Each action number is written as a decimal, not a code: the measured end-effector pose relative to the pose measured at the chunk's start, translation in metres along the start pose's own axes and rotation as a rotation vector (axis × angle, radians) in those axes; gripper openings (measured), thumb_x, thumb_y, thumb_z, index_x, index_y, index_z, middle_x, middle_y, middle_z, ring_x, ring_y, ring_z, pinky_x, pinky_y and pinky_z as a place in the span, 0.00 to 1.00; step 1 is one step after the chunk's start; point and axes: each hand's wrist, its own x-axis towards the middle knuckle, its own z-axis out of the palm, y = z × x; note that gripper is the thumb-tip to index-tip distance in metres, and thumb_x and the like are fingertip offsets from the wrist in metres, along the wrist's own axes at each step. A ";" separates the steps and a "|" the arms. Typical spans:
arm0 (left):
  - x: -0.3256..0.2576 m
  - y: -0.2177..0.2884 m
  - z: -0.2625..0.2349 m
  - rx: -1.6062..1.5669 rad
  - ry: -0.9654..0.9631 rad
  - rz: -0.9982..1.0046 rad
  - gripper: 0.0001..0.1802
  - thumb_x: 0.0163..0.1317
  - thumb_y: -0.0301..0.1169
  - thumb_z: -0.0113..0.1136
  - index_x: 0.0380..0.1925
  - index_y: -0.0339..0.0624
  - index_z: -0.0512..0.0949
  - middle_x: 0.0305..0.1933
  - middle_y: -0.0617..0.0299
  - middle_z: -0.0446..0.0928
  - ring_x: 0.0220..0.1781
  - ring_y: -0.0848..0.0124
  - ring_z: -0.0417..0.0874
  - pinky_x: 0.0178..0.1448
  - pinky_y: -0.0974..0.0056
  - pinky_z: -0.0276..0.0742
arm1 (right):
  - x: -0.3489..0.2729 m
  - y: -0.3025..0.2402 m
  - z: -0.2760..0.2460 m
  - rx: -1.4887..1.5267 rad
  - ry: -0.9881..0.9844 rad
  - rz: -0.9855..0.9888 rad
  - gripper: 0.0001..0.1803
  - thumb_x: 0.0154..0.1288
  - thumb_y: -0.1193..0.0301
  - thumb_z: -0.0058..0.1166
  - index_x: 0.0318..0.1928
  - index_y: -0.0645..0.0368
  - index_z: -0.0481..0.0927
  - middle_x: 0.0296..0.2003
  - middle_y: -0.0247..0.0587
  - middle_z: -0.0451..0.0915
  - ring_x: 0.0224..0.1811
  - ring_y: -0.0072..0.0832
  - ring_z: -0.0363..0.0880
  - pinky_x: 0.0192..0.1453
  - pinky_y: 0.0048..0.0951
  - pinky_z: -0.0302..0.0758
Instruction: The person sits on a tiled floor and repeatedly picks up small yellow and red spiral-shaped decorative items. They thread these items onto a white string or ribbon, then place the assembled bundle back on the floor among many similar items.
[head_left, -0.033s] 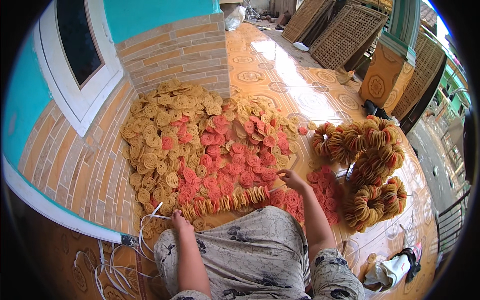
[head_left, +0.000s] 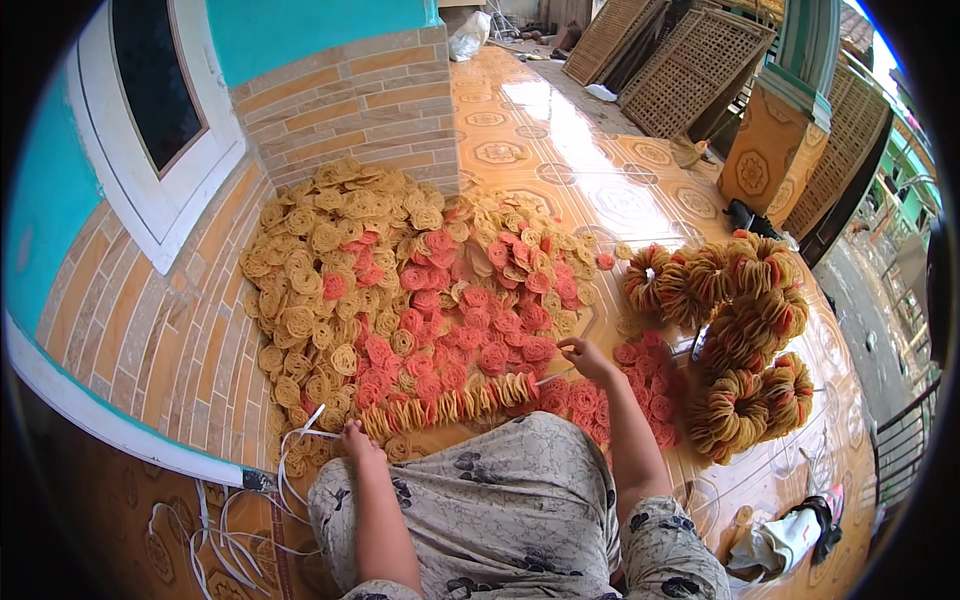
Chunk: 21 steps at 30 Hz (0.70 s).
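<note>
Across my lap's far edge runs a row of round, lacy crackers (head_left: 450,404), mostly tan with some orange, packed face to face on a white plastic strap (head_left: 318,432). My left hand (head_left: 363,441) is closed at the row's left end, where the strap comes out. At the other end, my right hand (head_left: 588,358) pinches the strap's thin free length, a little apart from the last cracker. Just beyond the row lie loose orange crackers (head_left: 495,357) and a large heap of tan crackers (head_left: 310,240) against the wall.
Finished-looking rings of strung crackers (head_left: 735,400) lie on the tiled floor to my right. More straps (head_left: 225,545) curl at lower left. A white bag (head_left: 775,540) sits at lower right. Woven bamboo racks (head_left: 695,70) lean far back, near a tiled pillar (head_left: 765,160).
</note>
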 end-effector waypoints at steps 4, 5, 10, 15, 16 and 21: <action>0.004 -0.005 -0.002 -0.017 -0.061 0.087 0.08 0.71 0.40 0.46 0.39 0.53 0.72 0.35 0.77 0.76 0.24 0.83 0.64 0.23 0.72 0.55 | -0.013 0.019 -0.012 -0.116 0.258 0.182 0.14 0.66 0.69 0.53 0.52 0.51 0.79 0.25 0.41 0.76 0.29 0.37 0.75 0.36 0.34 0.74; 0.005 -0.006 -0.003 -0.024 -0.084 0.094 0.08 0.71 0.40 0.46 0.38 0.52 0.72 0.35 0.77 0.77 0.24 0.83 0.65 0.23 0.72 0.55 | -0.017 0.022 -0.011 -0.356 0.450 0.015 0.15 0.64 0.69 0.55 0.52 0.51 0.79 0.30 0.50 0.79 0.35 0.46 0.78 0.40 0.40 0.74; 0.010 -0.006 -0.003 -0.044 -0.040 0.108 0.10 0.72 0.37 0.43 0.34 0.49 0.71 0.33 0.73 0.77 0.22 0.82 0.65 0.21 0.73 0.54 | -0.040 0.028 0.004 -0.597 0.791 -0.149 0.13 0.63 0.67 0.56 0.48 0.53 0.82 0.28 0.44 0.82 0.33 0.40 0.81 0.36 0.40 0.74; 0.000 -0.001 -0.002 -0.053 -0.039 0.100 0.10 0.73 0.35 0.40 0.33 0.47 0.68 0.27 0.72 0.72 0.20 0.81 0.62 0.21 0.73 0.55 | -0.061 0.021 0.044 0.332 -0.042 0.367 0.12 0.68 0.66 0.52 0.38 0.61 0.85 0.19 0.34 0.79 0.18 0.22 0.74 0.21 0.24 0.68; -0.003 0.000 -0.001 -0.072 -0.061 0.095 0.09 0.73 0.36 0.41 0.35 0.48 0.68 0.26 0.73 0.70 0.20 0.81 0.61 0.22 0.72 0.56 | -0.063 0.020 0.050 0.429 -0.042 0.390 0.13 0.68 0.66 0.52 0.39 0.62 0.85 0.19 0.33 0.79 0.18 0.19 0.72 0.20 0.22 0.67; -0.009 0.009 0.002 -0.079 -0.034 0.197 0.09 0.74 0.38 0.41 0.46 0.48 0.67 0.29 0.70 0.73 0.23 0.78 0.64 0.26 0.71 0.61 | -0.046 0.025 0.059 0.848 -0.180 0.540 0.09 0.70 0.67 0.50 0.38 0.59 0.80 0.19 0.31 0.75 0.14 0.18 0.65 0.14 0.22 0.60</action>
